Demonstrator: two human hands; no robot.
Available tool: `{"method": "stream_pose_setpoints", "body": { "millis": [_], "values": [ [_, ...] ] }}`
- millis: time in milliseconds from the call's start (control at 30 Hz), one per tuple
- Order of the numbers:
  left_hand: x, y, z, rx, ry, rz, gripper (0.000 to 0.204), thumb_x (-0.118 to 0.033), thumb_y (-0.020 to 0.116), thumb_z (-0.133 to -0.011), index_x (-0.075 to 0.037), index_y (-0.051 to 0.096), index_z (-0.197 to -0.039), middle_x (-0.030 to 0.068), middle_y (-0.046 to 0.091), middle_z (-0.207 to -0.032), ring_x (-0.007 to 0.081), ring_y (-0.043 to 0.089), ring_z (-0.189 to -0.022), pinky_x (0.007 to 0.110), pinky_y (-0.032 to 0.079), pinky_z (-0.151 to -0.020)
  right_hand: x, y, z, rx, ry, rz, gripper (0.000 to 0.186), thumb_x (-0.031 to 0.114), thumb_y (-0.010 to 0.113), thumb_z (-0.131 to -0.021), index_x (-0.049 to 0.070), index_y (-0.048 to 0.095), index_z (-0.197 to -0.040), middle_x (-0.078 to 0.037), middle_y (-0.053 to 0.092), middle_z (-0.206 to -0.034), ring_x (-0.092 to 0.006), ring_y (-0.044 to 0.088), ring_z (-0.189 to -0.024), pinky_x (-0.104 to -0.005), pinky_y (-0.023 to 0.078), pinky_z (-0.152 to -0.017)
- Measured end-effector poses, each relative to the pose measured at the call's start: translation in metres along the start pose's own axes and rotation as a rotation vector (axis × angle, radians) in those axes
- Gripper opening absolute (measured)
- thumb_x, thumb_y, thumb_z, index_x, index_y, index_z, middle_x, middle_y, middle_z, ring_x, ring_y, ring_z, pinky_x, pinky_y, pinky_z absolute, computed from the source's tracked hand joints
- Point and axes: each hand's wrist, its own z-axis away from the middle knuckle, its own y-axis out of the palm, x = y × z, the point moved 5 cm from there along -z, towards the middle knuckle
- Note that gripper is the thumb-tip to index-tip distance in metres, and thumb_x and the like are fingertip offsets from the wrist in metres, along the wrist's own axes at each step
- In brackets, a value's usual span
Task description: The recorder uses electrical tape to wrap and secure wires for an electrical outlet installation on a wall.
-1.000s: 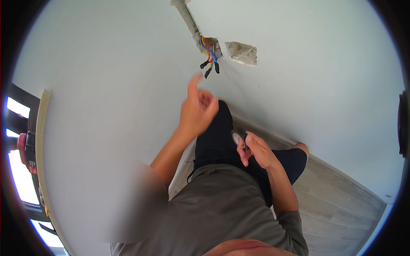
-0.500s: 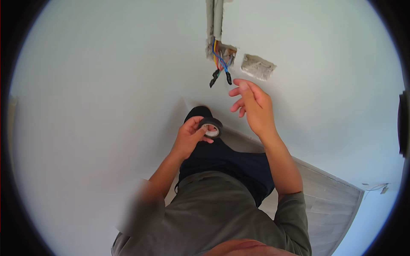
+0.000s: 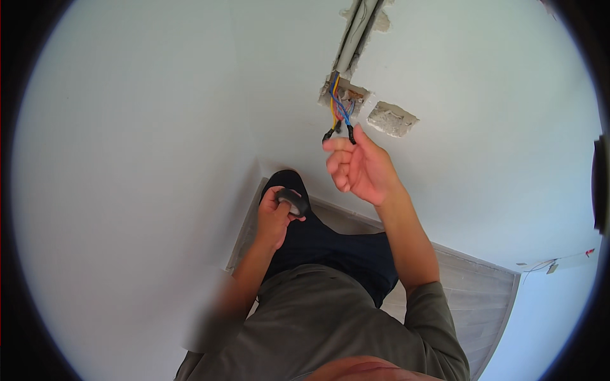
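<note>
My left hand [image 3: 276, 219] is closed around a roll of black electrical tape [image 3: 292, 202], held low in front of my legs. Higher up, my right hand [image 3: 362, 166] is at the wires, thumb up and the other fingers curled. A black-taped wire end [image 3: 352, 134] on blue wire sits between its thumb and forefinger. The slightly blurred forefinger reaches across to another taped wire end [image 3: 328, 135] and covers its lower tip. A third dark end shows between them. Blue, yellow and reddish wires [image 3: 340, 108] come out of a rough wall hole [image 3: 356, 95].
Grey conduits [image 3: 357, 35] run down a cut channel to the hole. Right of it is a shallow chipped recess [image 3: 393, 119]. Pale walls meet in a corner left of my dark shoe [image 3: 284, 179]. Thin loose wires [image 3: 548, 267] stick out of the wall at far right.
My right hand has moved from beside the taped wire ends onto them. My left hand still holds the tape roll, now turned more edge-on. The whole view has shifted and tilted.
</note>
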Motion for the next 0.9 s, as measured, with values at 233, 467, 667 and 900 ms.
{"method": "stream_pose_setpoints", "body": {
  "millis": [233, 467, 667, 900],
  "values": [
    [-0.056, 0.036, -0.02, 0.125, 0.23, -0.224, 0.02, -0.005, 0.062, -0.094, -0.006, 0.055, -0.113, 0.0077, 0.062, -0.096, 0.0159, 0.065, -0.071, 0.028, 0.053, -0.062, 0.029, 0.027, 0.038, -0.477, -1.059, 1.991, 0.031, 0.014, 0.071, -0.087, 0.003, 0.063, -0.115, -0.006, 0.062, -0.084, -0.0188, 0.062, -0.069, -0.03, 0.051, -0.06],
    [-0.123, 0.127, -0.037, 0.324, 1.003, -0.816, 0.041, -0.004, 0.073, -0.086, -0.006, 0.062, -0.125, 0.0047, 0.062, -0.084, 0.0129, 0.06, -0.071, 0.028, 0.049, -0.064, 0.041, 0.03, 0.027, -0.415, -1.421, 2.151, 0.037, 0.008, 0.074, -0.081, 0.008, 0.063, -0.117, -0.005, 0.059, -0.079, -0.0197, 0.062, -0.071, -0.031, 0.05, -0.058],
    [-0.128, 0.148, -0.04, 0.377, 1.203, -1.005, 0.036, -0.004, 0.076, -0.083, -0.007, 0.067, -0.118, 0.0063, 0.061, -0.083, 0.0143, 0.058, -0.066, 0.027, 0.046, -0.058, 0.039, 0.042, 0.022, -0.526, -1.28, 2.216, 0.028, 0.013, 0.073, -0.084, 0.009, 0.064, -0.11, -0.003, 0.06, -0.074, -0.0194, 0.06, -0.058, -0.0313, 0.046, -0.048],
    [-0.129, 0.141, -0.045, 0.259, 1.006, -0.892, 0.045, -0.004, 0.076, -0.083, -0.003, 0.061, -0.125, 0.003, 0.059, -0.083, 0.0076, 0.054, -0.064, 0.022, 0.044, -0.057, 0.045, 0.048, 0.016, -0.658, -1.251, 2.242, 0.024, 0.014, 0.072, -0.086, 0.009, 0.064, -0.108, -0.004, 0.06, -0.07, -0.0212, 0.059, -0.056, -0.0312, 0.045, -0.048]
  ]
}}
